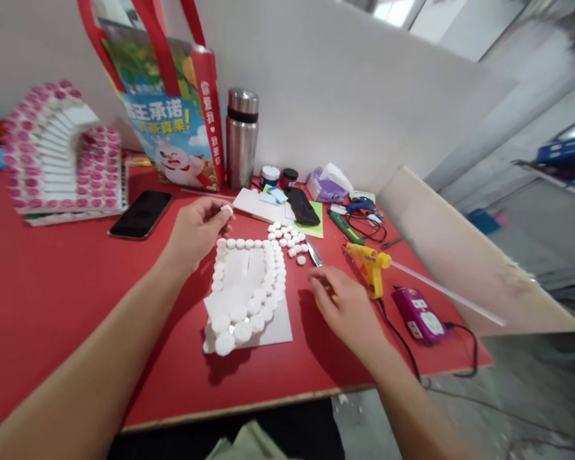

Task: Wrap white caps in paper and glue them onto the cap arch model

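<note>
My left hand (199, 230) hovers above the red table (52, 287) and pinches a small white disc (227, 209) between thumb and fingertips. Just below it lies a white foam piece (246, 294) edged with several white discs. A loose pile of white discs (287, 237) lies at its far right corner. My right hand (345, 306) rests low on the table to the right of the foam piece, fingers curled, next to a yellow glue gun (371, 265). What its fingers hold, if anything, is hidden. A knife blade (314, 253) lies between the disc pile and that hand.
A pink-and-white stacked model (60, 150) stands far left, with a black phone (141, 214) beside it. A printed red bag (172, 108) and a steel flask (242, 137) stand at the back. A purple power strip (418, 314), cables and small tools crowd the right; the table's front edge (249, 409) is near.
</note>
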The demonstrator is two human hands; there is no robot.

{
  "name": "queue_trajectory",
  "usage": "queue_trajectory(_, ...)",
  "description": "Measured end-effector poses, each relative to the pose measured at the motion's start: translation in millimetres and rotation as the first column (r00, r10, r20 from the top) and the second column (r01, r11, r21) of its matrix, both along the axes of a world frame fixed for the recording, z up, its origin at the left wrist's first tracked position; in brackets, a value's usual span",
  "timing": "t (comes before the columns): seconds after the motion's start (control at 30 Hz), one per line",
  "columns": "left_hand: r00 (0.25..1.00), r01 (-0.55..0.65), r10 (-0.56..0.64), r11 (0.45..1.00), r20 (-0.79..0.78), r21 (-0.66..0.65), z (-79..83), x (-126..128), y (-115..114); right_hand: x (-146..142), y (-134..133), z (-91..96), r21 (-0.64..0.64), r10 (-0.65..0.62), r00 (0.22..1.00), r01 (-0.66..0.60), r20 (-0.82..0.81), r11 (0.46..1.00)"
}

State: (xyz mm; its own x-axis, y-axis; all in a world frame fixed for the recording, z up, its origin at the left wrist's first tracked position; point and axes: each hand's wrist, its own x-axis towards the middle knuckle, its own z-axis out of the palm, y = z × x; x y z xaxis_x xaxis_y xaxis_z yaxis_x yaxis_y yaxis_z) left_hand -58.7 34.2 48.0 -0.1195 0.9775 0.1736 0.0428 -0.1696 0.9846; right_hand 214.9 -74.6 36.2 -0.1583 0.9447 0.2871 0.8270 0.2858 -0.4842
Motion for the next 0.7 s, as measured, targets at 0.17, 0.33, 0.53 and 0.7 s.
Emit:
queue_trajectory(0.17, 0.999, -0.028, 0.028, 1.0, 0.027, 0.007, -29.2, -8, -2, 69, -39, 10.2, 0.242, -0.318, 0.89, 0.246, 0.328, 0.939)
queue_trajectory(0.33, 0.984, 0.017, -0.019, 1.0, 0.18, 0.012, -30.8, -10, -1, 121, -23, -14.6, 0.139, -0.49, 0.842, 0.47, 0.225, 0.872)
queue_trajectory(0.53, 0.944, 0.063, -0.065, 0.998, 0.323, 0.017, -29.6, -12, -1, 114, 22, -17.1, -0.169, -0.512, 0.859, 0.503, -0.014, 0.848)
queue_trajectory(0.7, 0.876, 0.136, -0.098, 0.99, 0.471, -0.046, -29.3, -13, 1, 108, 39, -17.7, -0.276, -0.62, 0.777, 0.575, -0.11, 0.77)
